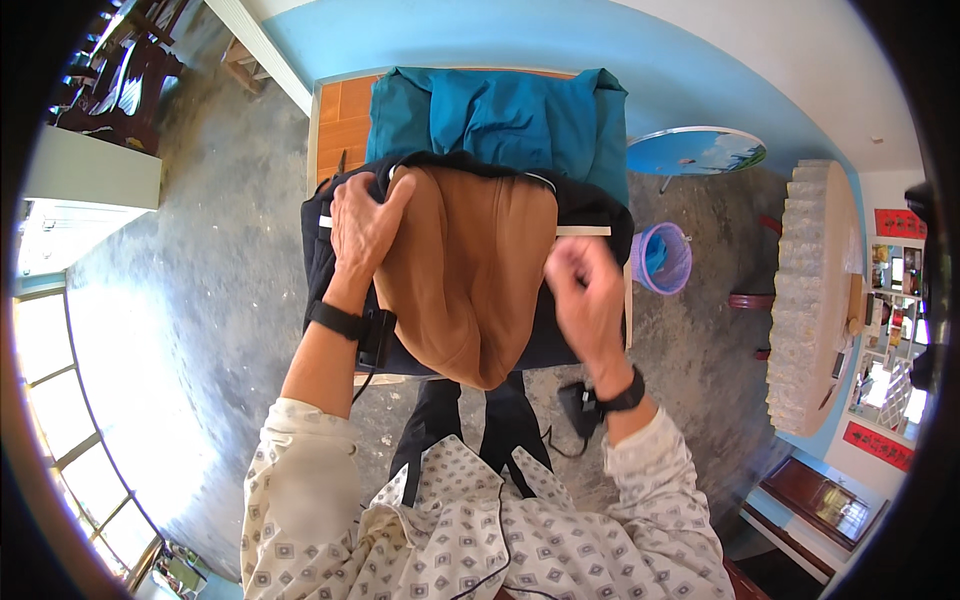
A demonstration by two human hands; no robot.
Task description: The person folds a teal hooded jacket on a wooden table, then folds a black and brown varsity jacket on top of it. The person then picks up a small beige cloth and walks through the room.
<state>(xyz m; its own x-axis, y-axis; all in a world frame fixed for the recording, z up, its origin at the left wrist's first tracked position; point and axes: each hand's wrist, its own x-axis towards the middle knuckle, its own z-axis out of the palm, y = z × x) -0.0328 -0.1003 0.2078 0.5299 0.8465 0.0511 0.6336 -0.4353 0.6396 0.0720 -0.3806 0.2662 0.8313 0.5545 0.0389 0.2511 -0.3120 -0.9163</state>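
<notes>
A dark garment with white stripes and a brown hood or lining lies over a table in front of me. My left hand rests on its upper left part, thumb and fingers spread, with the thumb at the brown cloth's edge. Blurred, my right hand is at the brown cloth's right side, its fingers curled; whether it pinches the fabric I cannot tell. Beyond the dark garment lies a folded teal cloth.
The wooden tabletop shows at the back left, near a dark pointed object. On the right stand a purple wastebasket, a round folding table and a long covered table. A blue wall rises behind.
</notes>
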